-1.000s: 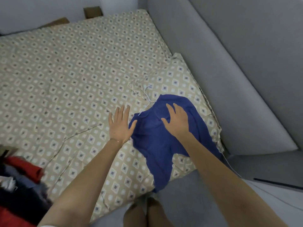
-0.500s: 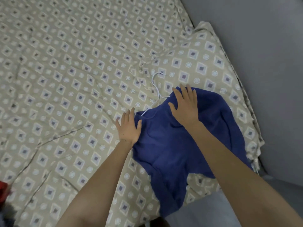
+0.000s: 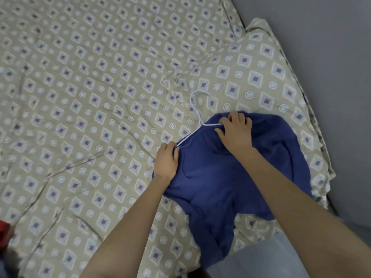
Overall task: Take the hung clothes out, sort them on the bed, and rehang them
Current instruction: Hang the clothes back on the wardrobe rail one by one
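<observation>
hands [image 3: 200, 145] now bunched on garment [image 3: 220, 177]

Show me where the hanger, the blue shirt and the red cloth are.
hanger [image 3: 194, 101]: head view, on its hook.
blue shirt [image 3: 212, 177]: head view, on its middle.
red cloth [image 3: 3, 233]: head view, on the bit at the left edge.

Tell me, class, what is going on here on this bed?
A person leans over a bed covered in a patterned sheet, working on a blue garment that lies near its corner. A thin white hanger pokes out of the garment's top, its hook resting on the sheet. The left hand grips the fabric at one shoulder, and the right hand pinches the fabric at the other, by the hanger's arm. A few other clothes sit at the left edge.
</observation>
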Available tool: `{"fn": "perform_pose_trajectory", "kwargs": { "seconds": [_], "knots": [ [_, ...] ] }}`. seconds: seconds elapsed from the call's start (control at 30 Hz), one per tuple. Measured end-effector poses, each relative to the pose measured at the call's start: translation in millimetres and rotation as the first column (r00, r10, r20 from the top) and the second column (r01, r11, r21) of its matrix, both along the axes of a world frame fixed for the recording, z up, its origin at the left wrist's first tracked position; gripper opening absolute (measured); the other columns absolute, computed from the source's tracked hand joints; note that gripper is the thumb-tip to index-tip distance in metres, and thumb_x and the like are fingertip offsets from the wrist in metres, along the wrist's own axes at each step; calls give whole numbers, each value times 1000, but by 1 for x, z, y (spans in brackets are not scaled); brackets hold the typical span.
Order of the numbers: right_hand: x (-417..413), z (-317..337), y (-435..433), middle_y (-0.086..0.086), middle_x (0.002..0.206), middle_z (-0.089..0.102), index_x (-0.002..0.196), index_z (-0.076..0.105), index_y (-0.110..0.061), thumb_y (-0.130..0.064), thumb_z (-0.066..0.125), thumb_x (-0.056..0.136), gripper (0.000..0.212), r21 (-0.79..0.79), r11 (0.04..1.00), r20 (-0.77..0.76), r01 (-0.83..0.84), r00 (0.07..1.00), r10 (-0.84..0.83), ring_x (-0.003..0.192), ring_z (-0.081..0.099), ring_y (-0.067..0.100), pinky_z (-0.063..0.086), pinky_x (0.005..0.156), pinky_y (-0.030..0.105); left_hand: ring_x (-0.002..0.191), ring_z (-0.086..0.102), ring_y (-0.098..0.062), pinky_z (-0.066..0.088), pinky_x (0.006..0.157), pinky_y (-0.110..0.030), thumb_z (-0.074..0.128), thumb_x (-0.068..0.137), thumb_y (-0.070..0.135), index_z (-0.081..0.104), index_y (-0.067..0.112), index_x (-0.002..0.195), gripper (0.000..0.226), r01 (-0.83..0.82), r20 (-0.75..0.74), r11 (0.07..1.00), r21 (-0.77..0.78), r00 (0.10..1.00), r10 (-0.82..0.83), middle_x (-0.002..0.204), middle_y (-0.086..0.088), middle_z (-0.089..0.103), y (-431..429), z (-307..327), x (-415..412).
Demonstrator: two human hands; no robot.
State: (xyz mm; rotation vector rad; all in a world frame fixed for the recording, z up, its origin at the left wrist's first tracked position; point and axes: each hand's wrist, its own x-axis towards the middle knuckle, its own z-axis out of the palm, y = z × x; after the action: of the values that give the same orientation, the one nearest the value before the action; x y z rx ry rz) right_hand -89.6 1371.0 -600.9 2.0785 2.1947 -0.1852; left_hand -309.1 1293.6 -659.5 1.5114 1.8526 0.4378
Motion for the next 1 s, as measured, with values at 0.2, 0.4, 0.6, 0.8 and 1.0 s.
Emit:
{"fn": "perform_pose_trajectory", "kwargs": {
  "seconds": [0.2,0.4,0.6,0.8,1.0],
  "knots": [
    [1,86,-24,9,99,60,94,59,-9,-36,52,98,27,-104,985,-342,140,925,-167,90,56,29,46,78,42,89,51,-24,43,73,-37,48,101,20,58,10,99,15,110,-11,981,160,994,-110,97,-5,53,-1,93,-21],
    [5,187,-52,3,82,64,86,60,-11,-36,57,96,27,-8,981,-462,194,869,-176,78,58,23,43,77,36,75,49,-20,45,64,-38,51,98,21,52,14,85,15,217,-69,948,231,976,-207,85,0,49,-9,203,-30],
    [9,272,-89,0,78,63,88,60,-12,-43,65,90,32,81,956,-564,280,804,-188,75,57,19,42,69,33,72,46,-16,35,61,-32,53,98,29,45,18,77,25,236,-95,910,340,972,-216,77,8,44,-28,292,-25],
    [14,334,-141,-2,76,61,85,61,-13,-46,67,89,34,210,893,-548,397,805,-228,72,52,16,40,69,33,76,48,-14,40,63,-34,50,101,28,47,21,84,19,366,-105,820,440,928,-357,85,7,46,-40,349,-25],
    [8,381,-211,-1,67,62,71,62,-14,-48,65,88,38,356,778,-556,517,787,-268,69,55,25,35,66,32,80,54,-16,41,67,-34,47,102,28,55,19,112,16,520,-133,719,461,842,-523,91,5,57,-56,392,-30]
  ]
}}
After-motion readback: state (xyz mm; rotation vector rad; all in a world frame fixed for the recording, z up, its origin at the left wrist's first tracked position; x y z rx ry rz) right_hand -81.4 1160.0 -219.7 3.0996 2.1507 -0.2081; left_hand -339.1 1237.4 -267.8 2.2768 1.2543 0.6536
